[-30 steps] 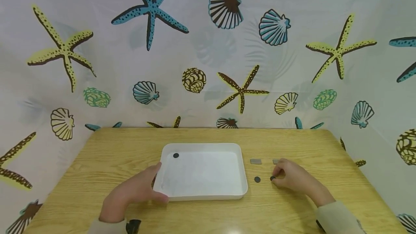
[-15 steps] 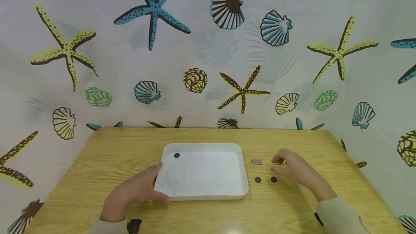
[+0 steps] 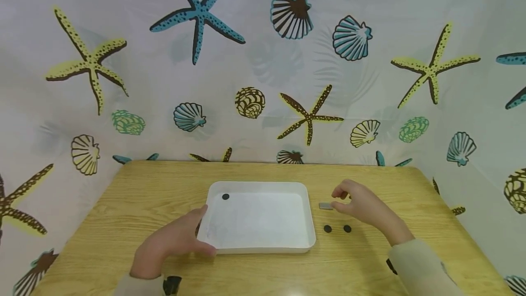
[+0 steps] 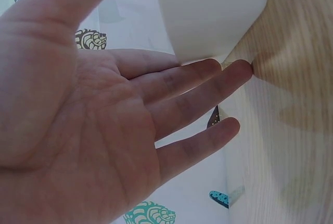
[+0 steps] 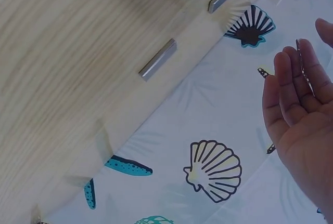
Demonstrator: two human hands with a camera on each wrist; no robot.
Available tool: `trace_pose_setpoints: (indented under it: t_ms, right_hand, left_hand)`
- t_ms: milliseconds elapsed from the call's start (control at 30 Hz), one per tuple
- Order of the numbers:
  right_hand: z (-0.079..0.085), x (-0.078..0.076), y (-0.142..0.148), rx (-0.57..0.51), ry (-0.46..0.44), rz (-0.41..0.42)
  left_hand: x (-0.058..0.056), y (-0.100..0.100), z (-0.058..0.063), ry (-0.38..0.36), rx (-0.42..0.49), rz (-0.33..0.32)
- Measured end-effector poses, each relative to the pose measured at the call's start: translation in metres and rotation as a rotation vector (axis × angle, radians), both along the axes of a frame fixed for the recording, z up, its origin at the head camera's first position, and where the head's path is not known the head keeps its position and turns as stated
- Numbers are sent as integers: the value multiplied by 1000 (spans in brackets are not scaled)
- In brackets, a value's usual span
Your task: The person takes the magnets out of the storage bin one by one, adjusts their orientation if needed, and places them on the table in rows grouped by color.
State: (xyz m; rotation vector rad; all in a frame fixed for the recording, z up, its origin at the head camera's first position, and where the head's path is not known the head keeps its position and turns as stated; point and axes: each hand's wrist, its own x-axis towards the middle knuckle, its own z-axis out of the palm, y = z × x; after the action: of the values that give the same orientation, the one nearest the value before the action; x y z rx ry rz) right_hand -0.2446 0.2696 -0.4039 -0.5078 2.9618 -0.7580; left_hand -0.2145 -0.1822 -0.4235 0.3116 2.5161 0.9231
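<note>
My left hand (image 3: 182,237) rests at the left side of a shallow white tray (image 3: 256,250), thumb by its front corner. In the left wrist view its straight fingers (image 4: 192,104) reach the tray's wall (image 4: 213,16). Inside the tray, a small black disc (image 3: 225,197) lies near the back left corner. My right hand (image 3: 360,201) hovers right of the tray with nothing between thumb and fingers. Its thumb tip overlaps a small grey bar (image 3: 325,205). The other grey bar (image 5: 157,59) is hidden behind this hand in the head view but shows in the right wrist view.
Two black discs (image 3: 327,229) lie side by side on the wooden table (image 3: 164,177), nearer than the bars. A sheet (image 3: 263,140) printed with starfish and shells rises behind the table and along its sides.
My right hand has left the right-hand black disc, moving back past one grey bar, then left to the other. The left hand stays at the tray. The whole view shifts slightly.
</note>
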Motion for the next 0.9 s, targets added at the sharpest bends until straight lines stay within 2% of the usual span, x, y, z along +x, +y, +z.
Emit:
trace_pose_setpoints:
  t_ms: [267, 633, 900]
  right_hand:
    - [13, -8, -23, 15, 9, 51]
    - [26, -21, -63, 26, 36, 133]
    - [30, -32, -94, 38, 44, 170]
  left_hand:
    - [0, -1, -1, -18, -5, 14]
    - [1, -3, -1, 16, 24, -4]
    - [2, -5, -2, 34, 28, -12]
